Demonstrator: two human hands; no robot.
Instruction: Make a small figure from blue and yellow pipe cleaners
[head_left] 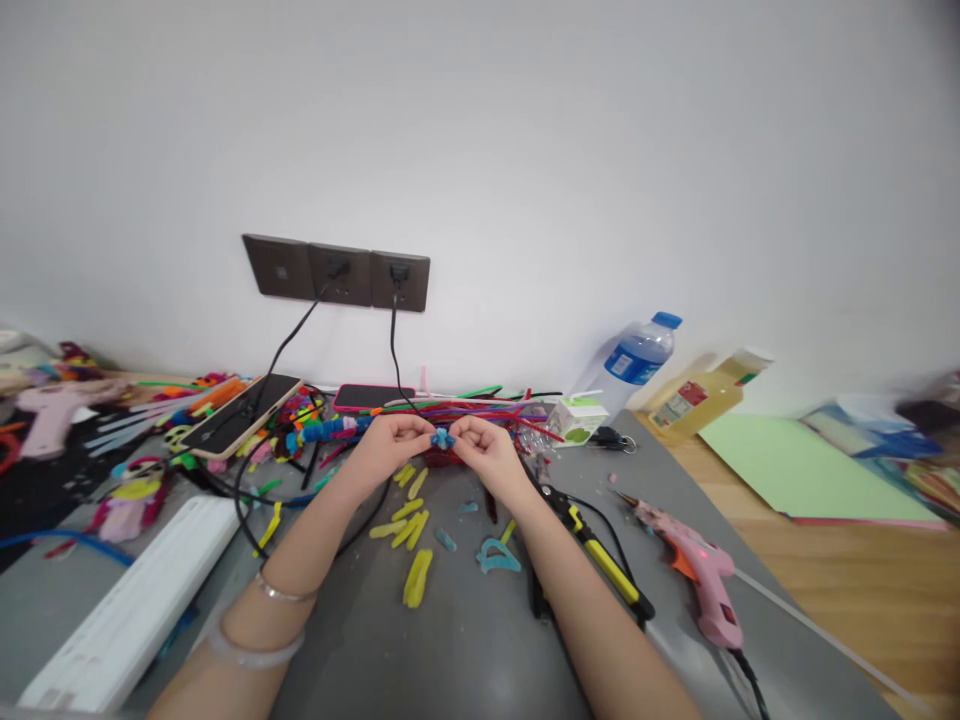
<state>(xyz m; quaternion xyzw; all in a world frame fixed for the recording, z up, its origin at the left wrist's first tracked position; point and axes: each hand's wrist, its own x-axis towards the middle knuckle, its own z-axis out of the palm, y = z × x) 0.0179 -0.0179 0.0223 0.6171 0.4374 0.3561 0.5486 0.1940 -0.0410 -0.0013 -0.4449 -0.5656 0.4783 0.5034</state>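
Observation:
My left hand [394, 448] and my right hand [487, 450] meet over the middle of the grey table. Between their fingertips is a small blue and light-blue fuzzy piece [442, 439], which looks like shaped pipe cleaner. Both hands pinch it from opposite sides. Just below them lie several yellow fuzzy pieces [417, 577]. A light-blue looped piece [499, 556] rests near my right wrist, with a smaller light-blue piece [445, 540] to its left. Behind the hands stretches a pile of coloured pipe cleaners [480, 403].
At right lies a pink hot glue gun [705, 575]; yellow-handled pliers [607, 565] sit beside my right forearm. A white power strip [139, 610] and a phone [241, 415] are at left. A water bottle [643, 350] and a yellow bottle [705, 393] stand by the wall.

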